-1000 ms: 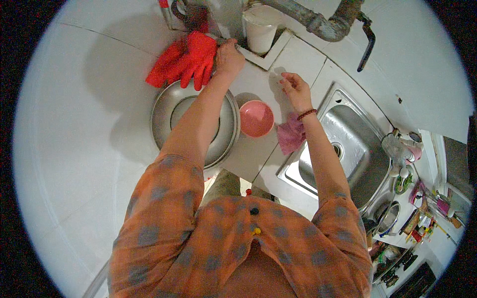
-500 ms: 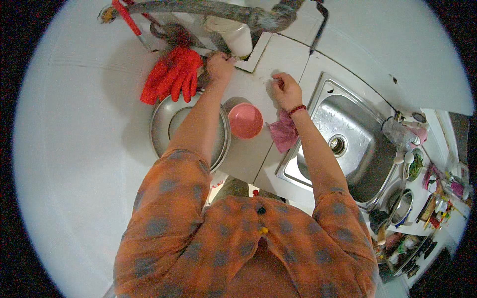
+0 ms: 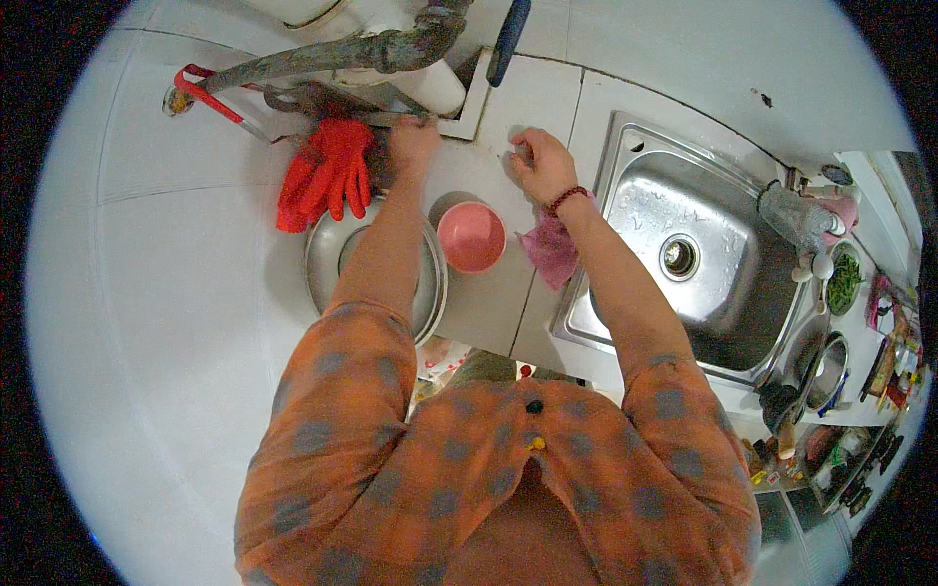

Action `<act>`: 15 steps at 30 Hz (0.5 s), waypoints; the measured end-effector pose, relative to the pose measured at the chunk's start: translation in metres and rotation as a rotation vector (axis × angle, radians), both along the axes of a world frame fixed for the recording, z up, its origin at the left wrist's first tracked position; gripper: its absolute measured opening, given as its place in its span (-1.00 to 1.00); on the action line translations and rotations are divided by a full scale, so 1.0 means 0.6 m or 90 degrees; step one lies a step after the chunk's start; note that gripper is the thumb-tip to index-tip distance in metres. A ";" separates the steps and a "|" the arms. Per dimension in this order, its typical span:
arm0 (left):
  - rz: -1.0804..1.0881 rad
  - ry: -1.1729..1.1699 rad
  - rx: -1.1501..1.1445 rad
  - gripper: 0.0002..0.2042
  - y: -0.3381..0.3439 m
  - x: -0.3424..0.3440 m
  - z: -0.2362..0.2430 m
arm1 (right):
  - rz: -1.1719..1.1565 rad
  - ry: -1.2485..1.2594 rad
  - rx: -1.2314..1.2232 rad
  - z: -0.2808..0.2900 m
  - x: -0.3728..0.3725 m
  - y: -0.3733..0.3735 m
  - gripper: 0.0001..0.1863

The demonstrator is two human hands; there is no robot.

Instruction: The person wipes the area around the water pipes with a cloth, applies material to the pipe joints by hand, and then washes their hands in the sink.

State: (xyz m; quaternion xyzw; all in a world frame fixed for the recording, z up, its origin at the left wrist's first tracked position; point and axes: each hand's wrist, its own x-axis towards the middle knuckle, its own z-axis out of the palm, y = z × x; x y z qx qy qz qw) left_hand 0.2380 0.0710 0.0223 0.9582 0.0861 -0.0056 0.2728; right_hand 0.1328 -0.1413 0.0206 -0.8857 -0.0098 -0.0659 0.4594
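Note:
My left hand (image 3: 413, 145) reaches to the far counter, at the rim of a pale-framed opening (image 3: 470, 119). Its fingers are curled, and what they hold, if anything, is hidden. Just left of it, red rubber gloves (image 3: 330, 174) hang over a round metal pan or lid (image 3: 323, 256), which my left forearm crosses. My right hand (image 3: 545, 168) hovers over or rests on the counter, loosely curled, thumb and forefinger apart, nothing visible in it. A red bead bracelet circles that wrist. Under the wrist lies a pink cloth (image 3: 552, 252). Between my forearms stands a pink bowl (image 3: 471, 237).
To the right is a steel sink (image 3: 635, 146) with water drops in it. A thick grey pipe (image 3: 322, 51) and a red-handled tool (image 3: 207, 96) are at the far left. Beyond the sink stand a bowl of greens (image 3: 842, 281), a metal pot (image 3: 831, 371) and cluttered utensils.
The view has shifted, so the pipe sits further left and the sink further right. My left hand has drawn a little closer to the gloves; my right hand stays loosely curled near the cloth.

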 end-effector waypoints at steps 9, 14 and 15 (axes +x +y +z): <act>-0.004 0.041 0.061 -0.76 -0.022 -0.008 0.020 | 0.001 0.006 0.015 0.002 -0.001 0.003 -0.72; -0.023 -0.034 0.099 -0.76 -0.058 -0.037 0.009 | 0.020 0.041 0.035 0.005 0.005 0.005 -0.71; -0.020 -0.048 0.085 -0.76 -0.064 -0.040 -0.004 | 0.021 0.033 0.025 0.007 0.003 0.006 -0.70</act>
